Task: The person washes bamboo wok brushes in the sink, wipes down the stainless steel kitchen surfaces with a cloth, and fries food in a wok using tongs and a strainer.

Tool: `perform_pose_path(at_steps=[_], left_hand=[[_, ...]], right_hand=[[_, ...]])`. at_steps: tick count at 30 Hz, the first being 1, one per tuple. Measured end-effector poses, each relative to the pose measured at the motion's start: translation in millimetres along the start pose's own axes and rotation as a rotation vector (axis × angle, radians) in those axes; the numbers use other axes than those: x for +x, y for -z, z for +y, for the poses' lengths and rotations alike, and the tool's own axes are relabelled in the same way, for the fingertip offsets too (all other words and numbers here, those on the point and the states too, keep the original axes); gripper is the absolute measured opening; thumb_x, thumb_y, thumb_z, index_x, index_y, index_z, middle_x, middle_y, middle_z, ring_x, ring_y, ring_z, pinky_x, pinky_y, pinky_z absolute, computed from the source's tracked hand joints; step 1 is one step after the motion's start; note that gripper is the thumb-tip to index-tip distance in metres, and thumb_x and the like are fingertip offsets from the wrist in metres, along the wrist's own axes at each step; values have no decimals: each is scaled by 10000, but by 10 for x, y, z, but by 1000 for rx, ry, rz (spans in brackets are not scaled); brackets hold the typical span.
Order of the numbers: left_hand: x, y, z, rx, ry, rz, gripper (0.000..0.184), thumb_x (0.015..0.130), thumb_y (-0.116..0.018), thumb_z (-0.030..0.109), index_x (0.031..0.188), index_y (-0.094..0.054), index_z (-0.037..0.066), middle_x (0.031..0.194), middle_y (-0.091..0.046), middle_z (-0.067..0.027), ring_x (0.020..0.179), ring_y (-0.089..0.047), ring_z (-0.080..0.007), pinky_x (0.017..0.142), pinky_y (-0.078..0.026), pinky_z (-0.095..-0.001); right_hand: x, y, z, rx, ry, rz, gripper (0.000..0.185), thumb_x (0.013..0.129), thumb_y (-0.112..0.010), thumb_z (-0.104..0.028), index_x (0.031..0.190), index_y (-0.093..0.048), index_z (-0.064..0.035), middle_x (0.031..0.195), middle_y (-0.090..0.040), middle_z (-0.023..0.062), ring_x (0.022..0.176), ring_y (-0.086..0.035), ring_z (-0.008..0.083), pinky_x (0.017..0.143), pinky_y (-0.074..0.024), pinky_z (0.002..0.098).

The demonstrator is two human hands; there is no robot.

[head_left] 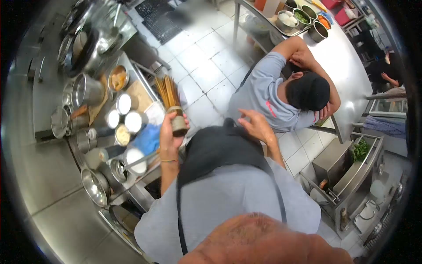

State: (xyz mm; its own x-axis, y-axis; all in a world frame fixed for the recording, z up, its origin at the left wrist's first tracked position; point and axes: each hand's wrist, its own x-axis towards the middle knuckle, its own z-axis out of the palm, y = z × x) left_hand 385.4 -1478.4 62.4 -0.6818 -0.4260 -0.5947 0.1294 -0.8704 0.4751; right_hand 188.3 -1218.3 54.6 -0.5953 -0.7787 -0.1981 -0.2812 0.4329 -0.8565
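Observation:
My left hand is wrapped around a small dark jar with a pale label. A bundle of long, thin tan sticks, which look like wooden skewers, stands up out of it. The jar is raised beside the cluttered counter and tilts slightly. My right hand is in front of my black apron, fingers apart and nothing in them. It is nearest to a co-worker in a grey shirt, and a gap to that person cannot be judged well.
Left, a steel counter carries several white-topped containers, a blue cloth, pots and bowls. On the right, a co-worker leans on a steel table with several food tins. An open drawer holds greens.

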Motion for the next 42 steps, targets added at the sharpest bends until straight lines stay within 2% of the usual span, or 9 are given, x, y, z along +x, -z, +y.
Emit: perform_pose_path(at_steps=[6,12,17,28,32,34,36,40,42], left_hand=[[1002,-247,350,-191,197,94,219,880,-569,205,1022,-535,40,880,-586,-146,755,-601,-263,640,-541,-378],[2397,-221,570,-287,460,227,307,921,-508,261,1022,-506,-29,890,-561,-174,776,-588,-288,666,-556,-392],[3813,-32,802,-301,703,352,288,910,-550,237,1127,-482,60,987,-535,-138,851,-555,-296,675,-551,-424],[4519,-1137,1929,749,337,37,198,910,-499,253,1015,-528,87,755,-535,-42,614,-515,-140,469,-418,-294],[4740,-1500,2183,858,296,-216,434,914,-604,356,1260,-530,106,877,-576,4,733,-505,-76,554,-438,-245],[4849,-1658,2268,879,231,-327,517,908,-630,364,1310,-495,68,950,-611,-28,782,-541,-101,563,-463,-263],[5084,-1622,2166,1093,-154,-426,516,904,-641,355,1288,-532,28,1086,-649,-97,894,-617,-190,726,-517,-334],[5185,-1893,2715,1342,-178,-635,447,914,-621,285,1270,-566,20,1099,-662,-86,955,-621,-198,792,-506,-353],[5317,-1922,2890,1297,-71,-673,444,919,-610,269,1280,-563,16,1093,-671,-102,961,-626,-208,794,-505,-359]], right_hand=[[453,221,100,-10,-13,49,374,889,-672,-150,1242,-613,-40,959,-655,113,607,-606,150,579,-488,285],[1267,256,-72,-21,-183,85,388,873,-686,-185,1220,-622,-22,965,-665,145,640,-587,236,629,-491,351],[2441,139,-348,97,-372,146,372,893,-673,-170,1222,-615,-6,941,-651,112,587,-589,159,573,-482,306],[4499,156,-556,172,-364,61,383,913,-654,-191,1247,-613,-9,963,-662,103,565,-624,132,523,-502,274],[5064,77,-557,418,-417,34,501,964,-584,-251,1382,-478,3,1064,-665,126,776,-651,158,647,-523,287],[5358,28,-542,627,-489,32,675,996,-535,-348,1498,-244,-4,1154,-625,127,980,-613,170,771,-517,309],[5644,24,-650,877,-450,26,727,996,-521,-405,1517,-185,-26,1231,-581,111,1031,-593,175,785,-518,337],[6275,72,-711,1350,-483,-71,375,981,-573,-308,1251,-464,-72,1092,-578,88,945,-611,189,754,-545,358],[6591,97,-663,1212,-588,-40,331,944,-607,-218,1210,-483,-66,1056,-576,98,898,-620,207,727,-554,371]])
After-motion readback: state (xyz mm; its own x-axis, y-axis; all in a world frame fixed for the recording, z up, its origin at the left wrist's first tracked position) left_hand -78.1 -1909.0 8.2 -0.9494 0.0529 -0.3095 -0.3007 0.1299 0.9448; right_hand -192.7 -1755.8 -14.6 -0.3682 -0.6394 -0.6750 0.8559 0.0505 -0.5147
